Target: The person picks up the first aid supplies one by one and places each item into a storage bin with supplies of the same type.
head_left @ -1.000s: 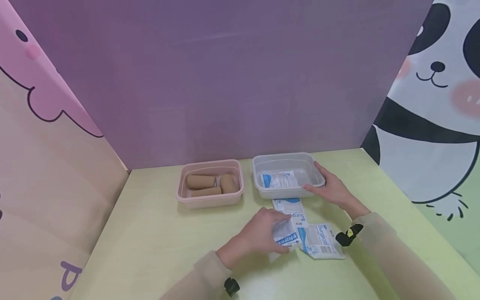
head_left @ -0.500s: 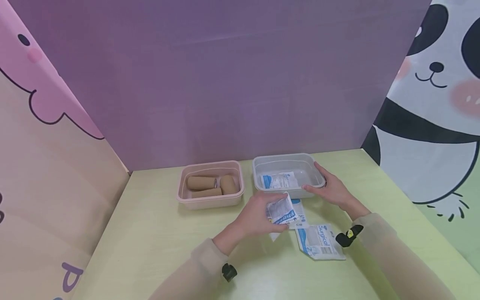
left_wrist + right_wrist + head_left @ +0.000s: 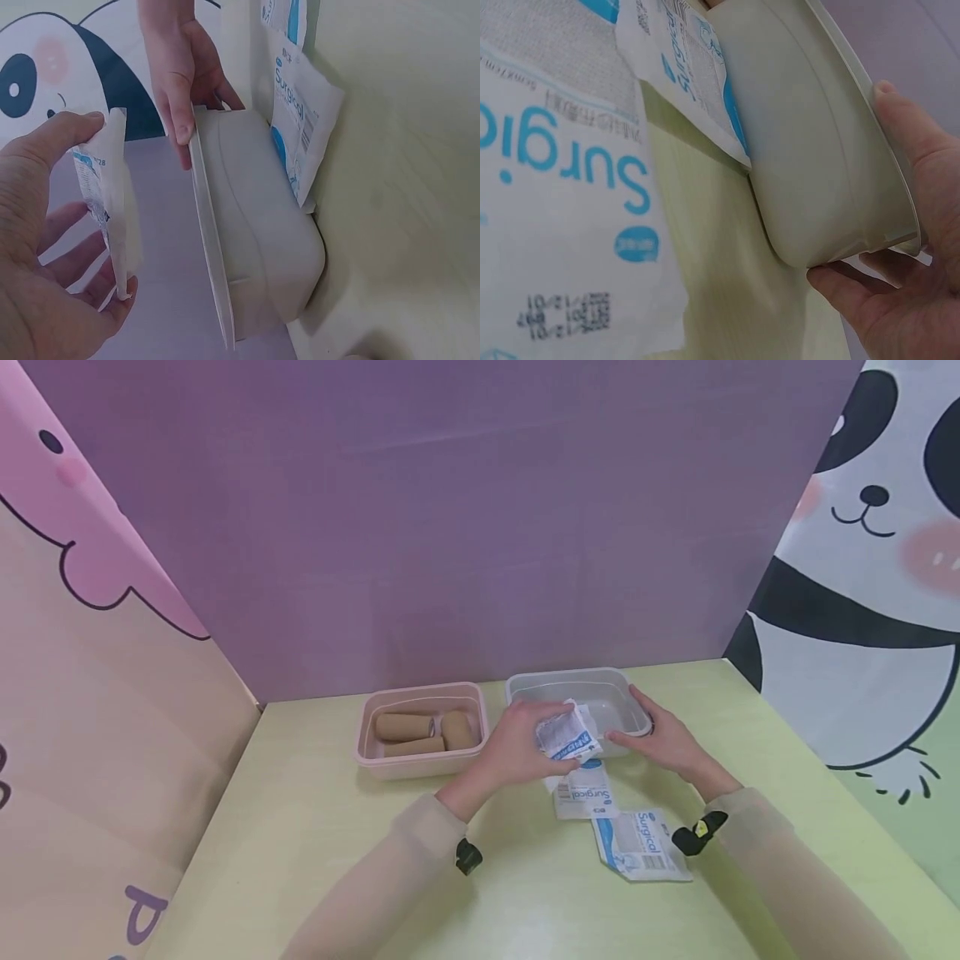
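Observation:
My left hand (image 3: 517, 747) pinches a white-and-blue surgical dressing packet (image 3: 567, 732) between thumb and fingers. It holds the packet above the near edge of a pale grey plastic box (image 3: 555, 675); in the left wrist view the packet (image 3: 112, 202) is apart from the box's rim. My right hand (image 3: 667, 739) grips the box's right end, thumb on the rim and fingers lower on the wall, as the right wrist view shows. Two more packets lie on the table: one (image 3: 587, 795) against the box's front, another (image 3: 642, 846) nearer me. The held packet and left hand hide much of the box's inside.
Left of the grey box stands a pink box (image 3: 420, 767) with three brown rolls (image 3: 405, 725) in it. A purple panel (image 3: 480, 527) rises behind the yellowish table (image 3: 300, 827). Printed walls flank both sides, a panda (image 3: 873, 497) on the right.
My left hand has lifted its packet off the table packets and carried it forward to the grey box, uncovering the packet beneath. My right hand has stayed on the box.

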A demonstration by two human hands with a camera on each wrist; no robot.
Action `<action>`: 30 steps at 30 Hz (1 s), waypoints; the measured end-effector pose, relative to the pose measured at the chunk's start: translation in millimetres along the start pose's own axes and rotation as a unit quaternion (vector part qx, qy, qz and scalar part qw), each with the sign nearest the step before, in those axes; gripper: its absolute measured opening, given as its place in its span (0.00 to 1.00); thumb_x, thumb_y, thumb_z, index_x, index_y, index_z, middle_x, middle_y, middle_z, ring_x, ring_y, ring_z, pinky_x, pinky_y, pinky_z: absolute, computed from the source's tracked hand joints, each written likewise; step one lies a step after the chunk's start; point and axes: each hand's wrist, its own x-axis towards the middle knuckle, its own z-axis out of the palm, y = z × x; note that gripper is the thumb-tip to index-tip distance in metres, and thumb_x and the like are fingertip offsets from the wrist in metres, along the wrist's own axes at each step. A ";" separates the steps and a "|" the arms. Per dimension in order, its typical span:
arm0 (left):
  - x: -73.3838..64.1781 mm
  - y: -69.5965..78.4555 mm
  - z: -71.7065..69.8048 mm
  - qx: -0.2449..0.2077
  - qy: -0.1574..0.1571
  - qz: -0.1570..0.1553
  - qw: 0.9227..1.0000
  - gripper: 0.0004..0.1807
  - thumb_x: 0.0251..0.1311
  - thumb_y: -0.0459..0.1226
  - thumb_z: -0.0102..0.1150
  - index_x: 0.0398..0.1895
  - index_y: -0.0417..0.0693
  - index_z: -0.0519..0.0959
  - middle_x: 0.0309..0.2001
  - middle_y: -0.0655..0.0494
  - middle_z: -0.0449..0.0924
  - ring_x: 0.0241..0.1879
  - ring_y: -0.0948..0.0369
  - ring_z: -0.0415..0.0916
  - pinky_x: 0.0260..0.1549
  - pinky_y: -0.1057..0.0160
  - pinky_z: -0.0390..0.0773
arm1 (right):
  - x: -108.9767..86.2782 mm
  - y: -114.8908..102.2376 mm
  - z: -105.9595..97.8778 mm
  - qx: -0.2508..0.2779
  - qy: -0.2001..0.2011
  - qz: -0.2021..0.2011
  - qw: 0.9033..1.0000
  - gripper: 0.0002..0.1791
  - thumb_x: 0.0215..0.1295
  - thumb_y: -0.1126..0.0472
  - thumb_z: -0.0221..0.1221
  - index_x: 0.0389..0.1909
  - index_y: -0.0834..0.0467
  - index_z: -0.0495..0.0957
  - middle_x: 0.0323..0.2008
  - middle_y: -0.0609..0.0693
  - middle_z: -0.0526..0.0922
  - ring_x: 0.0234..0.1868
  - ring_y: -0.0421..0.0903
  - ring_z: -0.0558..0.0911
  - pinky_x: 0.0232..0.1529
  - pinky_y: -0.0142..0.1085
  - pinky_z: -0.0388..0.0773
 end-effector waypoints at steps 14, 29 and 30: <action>39.5 -6.6 4.5 0.020 0.008 -0.040 0.999 0.38 0.57 0.49 0.80 0.70 0.50 0.80 0.69 0.53 0.82 0.69 0.54 0.78 0.72 0.55 0.75 | 4.6 2.6 -6.1 0.004 0.002 0.001 1.000 0.63 0.68 0.37 0.69 0.88 0.57 0.38 0.83 0.71 0.52 0.80 0.75 0.59 0.75 0.71 0.62; 73.7 -19.9 14.2 0.068 0.013 -0.131 0.989 0.33 0.58 0.51 0.78 0.67 0.53 0.83 0.66 0.54 0.84 0.64 0.55 0.78 0.66 0.57 0.78 | 1.1 6.2 -0.8 0.013 0.004 -0.001 1.000 0.63 0.68 0.37 0.69 0.88 0.57 0.40 0.84 0.70 0.53 0.81 0.73 0.59 0.77 0.70 0.61; 73.8 -21.1 14.9 0.063 0.011 -0.139 0.988 0.34 0.58 0.51 0.79 0.67 0.53 0.83 0.66 0.53 0.83 0.64 0.55 0.78 0.66 0.56 0.79 | 1.1 6.4 0.5 0.012 0.004 0.001 1.000 0.63 0.68 0.37 0.69 0.88 0.56 0.40 0.84 0.70 0.53 0.81 0.73 0.59 0.76 0.70 0.61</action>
